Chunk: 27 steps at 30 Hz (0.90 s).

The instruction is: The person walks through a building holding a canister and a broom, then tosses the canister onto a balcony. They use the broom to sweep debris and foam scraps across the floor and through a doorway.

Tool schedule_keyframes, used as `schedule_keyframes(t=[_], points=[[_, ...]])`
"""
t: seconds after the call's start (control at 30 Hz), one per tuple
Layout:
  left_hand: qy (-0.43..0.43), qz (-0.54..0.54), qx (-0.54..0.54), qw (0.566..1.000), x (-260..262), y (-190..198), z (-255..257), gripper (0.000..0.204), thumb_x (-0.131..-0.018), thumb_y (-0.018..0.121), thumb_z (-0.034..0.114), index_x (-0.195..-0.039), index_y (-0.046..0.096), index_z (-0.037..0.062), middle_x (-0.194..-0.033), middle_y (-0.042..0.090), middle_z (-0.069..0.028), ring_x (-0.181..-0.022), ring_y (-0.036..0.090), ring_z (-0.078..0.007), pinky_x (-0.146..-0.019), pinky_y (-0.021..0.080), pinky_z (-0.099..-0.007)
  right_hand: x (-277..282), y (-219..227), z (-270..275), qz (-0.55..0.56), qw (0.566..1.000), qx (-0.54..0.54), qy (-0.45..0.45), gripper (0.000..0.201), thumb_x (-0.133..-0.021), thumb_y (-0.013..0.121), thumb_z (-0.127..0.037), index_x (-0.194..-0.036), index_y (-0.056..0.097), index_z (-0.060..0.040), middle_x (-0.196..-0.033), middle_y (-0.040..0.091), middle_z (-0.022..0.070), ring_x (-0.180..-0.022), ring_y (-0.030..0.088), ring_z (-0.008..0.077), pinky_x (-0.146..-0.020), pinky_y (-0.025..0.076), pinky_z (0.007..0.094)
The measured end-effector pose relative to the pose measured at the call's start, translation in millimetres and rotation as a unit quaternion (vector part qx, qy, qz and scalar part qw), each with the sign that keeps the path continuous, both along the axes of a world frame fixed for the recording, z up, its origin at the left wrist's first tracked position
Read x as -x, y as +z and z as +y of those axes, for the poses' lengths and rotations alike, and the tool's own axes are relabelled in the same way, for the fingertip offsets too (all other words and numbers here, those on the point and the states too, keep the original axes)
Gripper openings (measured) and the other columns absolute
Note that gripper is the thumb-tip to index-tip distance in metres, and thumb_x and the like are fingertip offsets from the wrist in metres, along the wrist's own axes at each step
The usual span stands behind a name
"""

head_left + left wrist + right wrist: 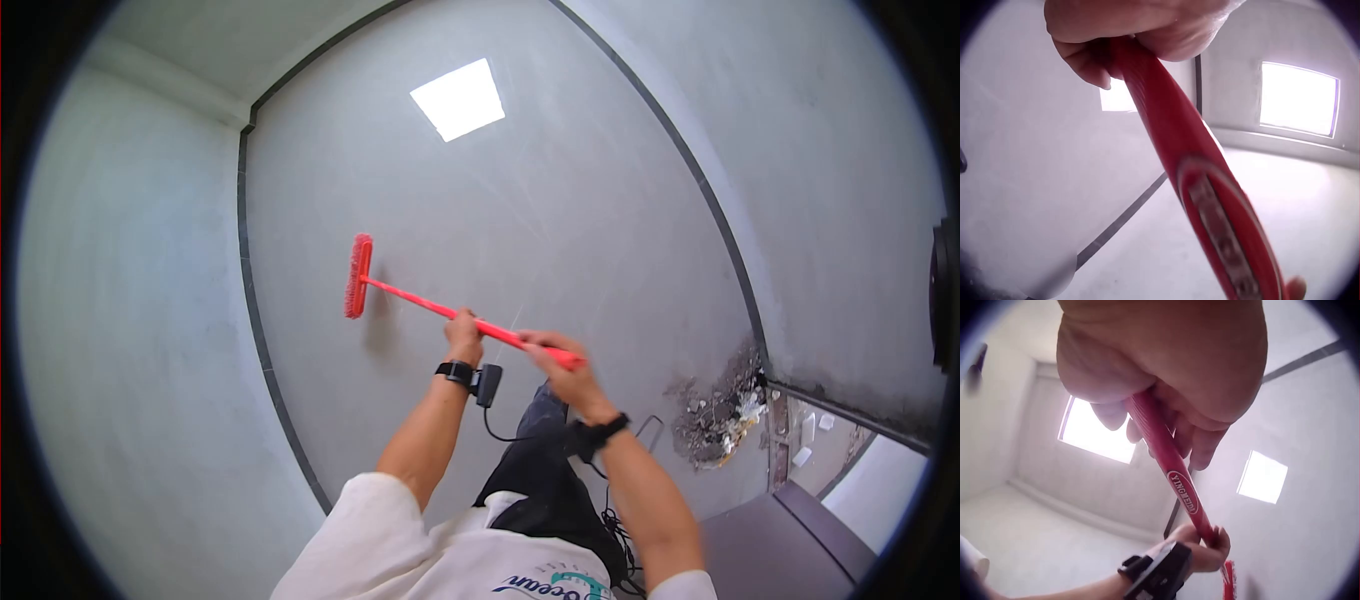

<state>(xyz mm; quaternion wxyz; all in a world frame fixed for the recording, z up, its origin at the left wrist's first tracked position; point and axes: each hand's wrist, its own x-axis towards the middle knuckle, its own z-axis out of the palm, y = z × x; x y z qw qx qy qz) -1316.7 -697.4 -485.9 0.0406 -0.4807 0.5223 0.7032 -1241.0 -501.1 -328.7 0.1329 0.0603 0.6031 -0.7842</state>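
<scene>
A red push broom slants across the head view. Its head, edged with pinkish bristles, lies at the far left end over the grey floor, a shadow beside it. My left hand grips the handle partway down. The right hand holds the thick upper end of the handle. In the left wrist view, curled fingers wrap the handle above an oval label. The right wrist view shows the right hand around the grip, with the left hand lower on the handle.
Broken rubble lies at the right by a wall opening. A dark brown panel stands at lower right. Pale walls with a dark base strip border the floor. A black cable hangs near my legs.
</scene>
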Motion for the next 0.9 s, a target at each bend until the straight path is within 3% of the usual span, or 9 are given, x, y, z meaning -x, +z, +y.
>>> schedule_keyframes(t=[0.17,0.27,0.37,0.47,0.53,0.57,0.6,0.77,0.9], points=[[0.055,-0.016,-0.043,0.997,25.2,2.0,-75.8,0.019,-0.085,0.048,0.019,-0.086,0.051,-0.0004,-0.071,0.053,-0.0091,-0.058,0.056,-0.0209,-0.048,0.049,-0.0337,44.4,-46.0,-115.4,0.002,1.0,-0.005,0.018,0.016,-0.088,0.058,-0.016,-0.094,0.062,-0.0019,-0.104,0.062,0.0061,-0.092,0.052,0.0093,-0.083,0.041,0.0234],[-0.147,-0.114,-0.016,0.982,29.3,-22.6,-77.1,0.03,-0.09,0.043,0.027,-0.097,0.05,-0.0011,-0.079,0.054,-0.0119,-0.07,0.056,-0.0241,-0.066,0.052,-0.0396,31.0,-39.2,-98.5,-0.054,0.996,-0.045,-0.054,0.018,-0.088,0.057,-0.016,-0.097,0.063,-0.0013,-0.101,0.064,0.0061,-0.091,0.054,0.0096,-0.083,0.042,0.0236],[-0.194,-0.133,0.031,0.972,25.4,-72.2,-13.2,0.029,-0.085,0.048,0.024,-0.099,0.047,-0.0012,-0.076,0.056,-0.0125,-0.063,0.059,-0.0253,-0.055,0.053,-0.0409,6.9,-15.1,-16.1,-0.037,0.989,-0.122,-0.078,0.018,-0.088,0.056,-0.013,-0.098,0.064,-0.0001,-0.101,0.065,0.0072,-0.091,0.056,0.0097,-0.082,0.044,0.0224],[-0.254,-0.152,0.016,0.955,15.9,-59.8,76.5,0.075,-0.083,0.047,0.019,-0.132,-0.003,-0.0082,-0.092,0.056,-0.0201,-0.069,0.062,-0.0271,-0.049,0.052,-0.0411,-28.6,49.2,67.7,-0.033,0.971,-0.216,-0.095,0.018,-0.088,0.054,-0.011,-0.097,0.064,0.001,-0.102,0.065,0.0096,-0.092,0.058,0.0114,-0.081,0.045,0.0226],[-0.281,-0.167,-0.051,0.944,-4.4,-33.9,142.3,0.089,-0.079,0.058,0.019,-0.13,-0.009,-0.0091,-0.096,0.058,-0.0202,-0.07,0.062,-0.0321,-0.071,0.05,-0.0482,-65.3,87.7,113.1,-0.073,0.956,-0.248,-0.14,0.018,-0.087,0.053,-0.01,-0.096,0.063,0.003,-0.103,0.064,0.0128,-0.094,0.058,0.0152,-0.085,0.045,0.0263],[-0.287,-0.165,-0.056,0.942,-19.9,-36.1,181.5,0.089,-0.079,0.058,0.019,-0.13,-0.009,-0.0091,-0.096,0.058,-0.0202,-0.07,0.062,-0.0321,-0.071,0.05,-0.0482,-81.7,110.5,133.2,-0.086,0.951,-0.26,-0.145,0.02,-0.086,0.054,-0.01,-0.097,0.061,0.0045,-0.105,0.063,0.0152,-0.096,0.058,0.0189,-0.088,0.044,0.0304],[-0.282,-0.143,-0.086,0.945,-47.4,-47.4,222.1,0.053,-0.074,0.063,0.019,-0.106,0.028,-0.0043,-0.085,0.061,-0.0186,-0.069,0.063,-0.0326,-0.078,0.038,-0.0589,-88.6,145.3,143.3,-0.093,0.928,-0.33,-0.148,0.021,-0.085,0.054,-0.014,-0.094,0.06,0.0044,-0.105,0.062,0.0175,-0.094,0.059,0.0204,-0.088,0.044,0.0328],[-0.451,-0.123,-0.164,0.869,-123.1,61.4,349.0,0.093,-0.081,0.049,0.019,-0.125,-0.027,-0.0115,-0.07,0.056,-0.0176,-0.052,0.057,-0.0239,-0.041,0.046,-0.0357,-162.6,231.8,208.4,-0.098,0.867,-0.405,-0.272,0.02,-0.082,0.053,-0.016,-0.081,0.056,0.0035,-0.097,0.063,0.0193,-0.09,0.057,0.0212,-0.086,0.041,0.0317],[-0.458,-0.091,-0.279,0.839,-148.5,122.6,387.6,0.088,-0.08,0.053,0.021,-0.124,-0.014,-0.0161,-0.071,0.054,-0.0155,-0.051,0.055,-0.0231,-0.041,0.044,-0.0327,-191.0,291.0,247.8,-0.032,0.852,-0.48,-0.207,0.018,-0.084,0.044,-0.016,-0.077,0.05,-0.0001,-0.091,0.061,0.0194,-0.09,0.056,0.0246,-0.089,0.037,0.0354]])
